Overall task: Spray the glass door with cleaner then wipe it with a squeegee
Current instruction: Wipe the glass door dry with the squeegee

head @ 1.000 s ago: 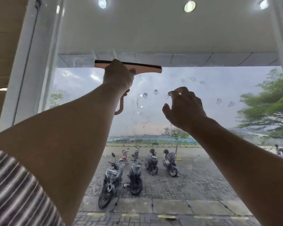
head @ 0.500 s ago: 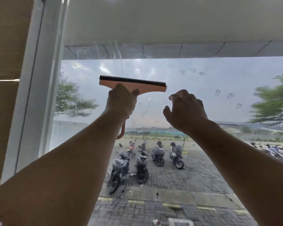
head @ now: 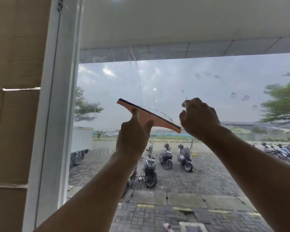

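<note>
The glass door (head: 199, 76) fills the view, with a parking lot of motorbikes outside. My left hand (head: 132, 138) grips a pink squeegee (head: 151, 117) with a black rubber blade, thumb and forefinger spread up its head. The blade lies against the glass, tilted down to the right, and its handle is hidden behind my hand. My right hand (head: 199, 118) is raised just right of the blade's lower end, fingers curled toward the glass and holding nothing. Thin wet streaks (head: 137, 71) run down the glass above the blade. No spray bottle is in view.
A white door frame (head: 57, 114) stands at the left, with a tan wall (head: 15, 64) beyond it. Smeared drops of cleaner (head: 245, 97) dot the glass at the upper right. A light-coloured shoe (head: 167, 227) shows at the bottom.
My left hand has drawn the squeegee down the glass and tilted it from level to slanting down right. My right hand has stayed beside it. The view has dropped lower.
</note>
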